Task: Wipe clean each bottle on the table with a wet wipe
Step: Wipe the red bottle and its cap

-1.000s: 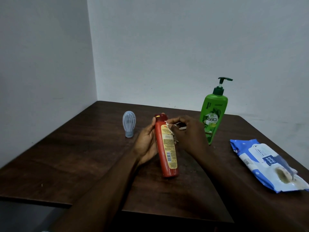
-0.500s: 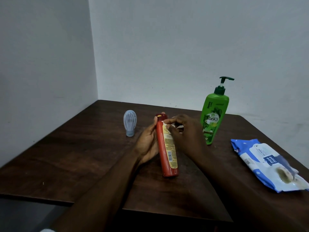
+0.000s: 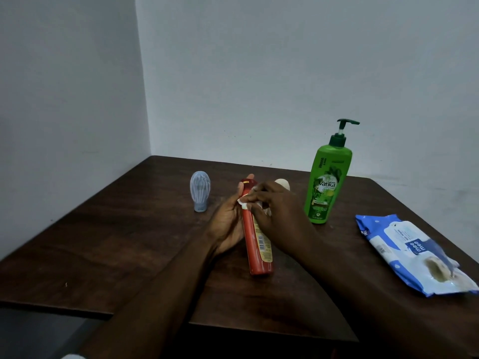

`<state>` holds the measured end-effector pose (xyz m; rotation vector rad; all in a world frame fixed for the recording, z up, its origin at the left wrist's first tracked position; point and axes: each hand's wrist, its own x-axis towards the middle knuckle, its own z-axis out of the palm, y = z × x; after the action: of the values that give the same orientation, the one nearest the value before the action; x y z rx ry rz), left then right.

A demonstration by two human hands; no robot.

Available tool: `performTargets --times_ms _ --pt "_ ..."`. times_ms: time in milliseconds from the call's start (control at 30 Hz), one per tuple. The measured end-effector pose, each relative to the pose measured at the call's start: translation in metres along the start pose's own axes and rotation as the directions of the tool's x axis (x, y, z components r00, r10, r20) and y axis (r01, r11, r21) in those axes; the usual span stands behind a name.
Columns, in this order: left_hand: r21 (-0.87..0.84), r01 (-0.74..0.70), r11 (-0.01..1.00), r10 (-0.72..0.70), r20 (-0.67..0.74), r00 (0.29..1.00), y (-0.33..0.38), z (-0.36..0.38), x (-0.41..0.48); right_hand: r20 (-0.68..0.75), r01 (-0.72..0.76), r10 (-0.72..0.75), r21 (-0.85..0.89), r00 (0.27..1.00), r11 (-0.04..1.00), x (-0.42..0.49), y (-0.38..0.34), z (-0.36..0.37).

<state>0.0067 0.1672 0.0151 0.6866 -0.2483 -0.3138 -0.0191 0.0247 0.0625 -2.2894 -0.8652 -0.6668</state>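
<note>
A tall red bottle (image 3: 255, 244) with a yellow label leans over the middle of the dark table, its base on the wood. My left hand (image 3: 228, 221) grips it from the left, fingers curled behind its neck. My right hand (image 3: 278, 213) pinches a white wet wipe (image 3: 243, 202) against the bottle's upper part. A green pump bottle (image 3: 327, 182) stands upright to the right. A small pale blue bottle (image 3: 200, 190) stands cap-down to the left. A small cream bottle (image 3: 283, 183) peeks out behind my right hand, mostly hidden.
A blue and white wet wipe pack (image 3: 412, 252) lies at the table's right edge, its flap open. The wooden table (image 3: 108, 244) sits in a corner between two pale walls. Its front edge has a step near my left forearm.
My right hand has slid the wipe leftwards across the red bottle's upper part. The cream bottle behind it has come into view. The red bottle stays in my left hand.
</note>
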Motion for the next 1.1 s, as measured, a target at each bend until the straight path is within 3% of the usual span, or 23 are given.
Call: performTargets --times_ms 200,733,833,1100 --pt "0.051 0.009 0.999 -0.006 -0.066 0.998 0.0 -0.003 0.003 0.016 0.027 -0.027 0.002 1.0 1.0 -0.021 -0.001 0.001" --pt "0.17 -0.067 0.983 0.073 -0.028 0.997 0.0 -0.004 0.002 0.111 0.1 -0.1 0.01 0.989 0.995 -0.097 0.004 0.004" --pt "0.2 -0.079 0.977 0.086 -0.026 0.996 0.0 -0.003 0.0 0.101 0.153 -0.147 -0.052 0.984 0.987 -0.103 0.005 0.004" --pt "0.19 -0.067 0.979 0.08 -0.065 0.995 0.0 -0.005 0.0 0.122 0.129 -0.128 -0.006 0.984 0.992 -0.105 0.005 0.006"
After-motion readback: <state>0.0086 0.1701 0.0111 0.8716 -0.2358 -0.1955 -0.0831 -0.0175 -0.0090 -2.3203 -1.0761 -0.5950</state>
